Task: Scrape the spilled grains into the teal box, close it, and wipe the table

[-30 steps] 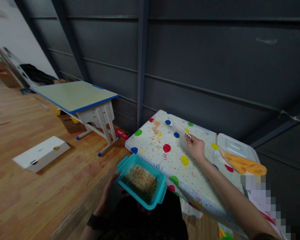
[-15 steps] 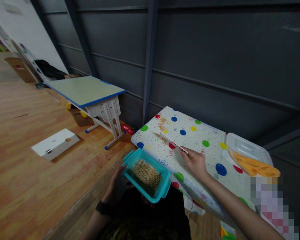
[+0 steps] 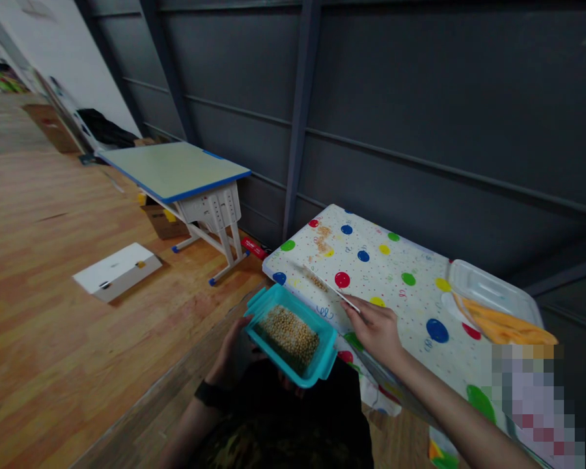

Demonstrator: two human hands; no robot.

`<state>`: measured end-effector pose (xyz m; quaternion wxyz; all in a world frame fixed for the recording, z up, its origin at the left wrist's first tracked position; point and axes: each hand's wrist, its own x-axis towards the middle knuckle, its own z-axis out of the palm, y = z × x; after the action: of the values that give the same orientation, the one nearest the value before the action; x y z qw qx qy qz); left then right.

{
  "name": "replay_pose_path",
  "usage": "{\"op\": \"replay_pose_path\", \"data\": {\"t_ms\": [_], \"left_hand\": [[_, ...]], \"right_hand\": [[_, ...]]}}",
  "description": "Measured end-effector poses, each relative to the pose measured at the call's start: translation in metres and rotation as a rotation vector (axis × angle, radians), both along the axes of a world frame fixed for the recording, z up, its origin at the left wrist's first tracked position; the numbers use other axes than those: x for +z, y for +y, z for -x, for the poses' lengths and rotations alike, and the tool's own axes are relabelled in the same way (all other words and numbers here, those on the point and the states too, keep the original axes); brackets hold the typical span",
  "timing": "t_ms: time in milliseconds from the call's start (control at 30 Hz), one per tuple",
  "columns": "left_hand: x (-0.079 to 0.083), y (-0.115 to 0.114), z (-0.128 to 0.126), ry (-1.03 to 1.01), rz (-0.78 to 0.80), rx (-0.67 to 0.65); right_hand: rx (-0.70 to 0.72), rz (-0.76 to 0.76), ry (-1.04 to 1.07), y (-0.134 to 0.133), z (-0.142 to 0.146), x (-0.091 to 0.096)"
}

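My left hand (image 3: 230,353) grips the left end of a teal plastic tray (image 3: 325,350), held in front of me beside the near edge of the table. Round yellowish beans (image 3: 293,331) cover much of the tray's bottom; they look like soybeans. My right hand (image 3: 377,331) is closed on a thin, flat white piece (image 3: 350,302), seen nearly edge-on, so its exact kind is unclear. This piece stands low over the tablecloth, with a small line of loose beans (image 3: 316,280) along its left side. More loose beans (image 3: 323,240) lie scattered near the far left corner.
A balloon-patterned cloth covers the table (image 3: 410,303). A clear plastic container (image 3: 498,293) and an orange cloth (image 3: 502,320) lie at its right end. Behind runs a dark wall (image 3: 420,98). A desk (image 3: 185,170) and a white box (image 3: 117,270) stand to the left.
My right hand has drawn the flat white piece toward the tray, and the loose beans beside it are now closer to the table's near edge. The camera view has shifted slightly.
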<state>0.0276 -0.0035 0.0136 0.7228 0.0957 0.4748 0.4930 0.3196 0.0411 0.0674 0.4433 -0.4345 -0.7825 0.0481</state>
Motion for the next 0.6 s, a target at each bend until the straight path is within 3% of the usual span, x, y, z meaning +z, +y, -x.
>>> {"op": "replay_pose_path", "data": {"t_ms": [233, 400, 500, 600], "left_hand": [[-0.011, -0.002, 0.005, 0.04, -0.096, -0.006], [-0.007, 0.0, 0.004, 0.013, -0.118, -0.011], [-0.002, 0.0, 0.004, 0.006, -0.108, -0.012], [0.0, 0.001, 0.004, -0.005, -0.118, 0.011]], "right_hand": [[0.157, -0.054, 0.006, -0.032, 0.011, -0.001], [0.174, -0.018, 0.062, -0.047, 0.019, 0.008], [0.111, 0.0, 0.105, -0.035, 0.015, 0.015], [0.017, 0.027, 0.133, 0.002, 0.002, 0.018]]}}
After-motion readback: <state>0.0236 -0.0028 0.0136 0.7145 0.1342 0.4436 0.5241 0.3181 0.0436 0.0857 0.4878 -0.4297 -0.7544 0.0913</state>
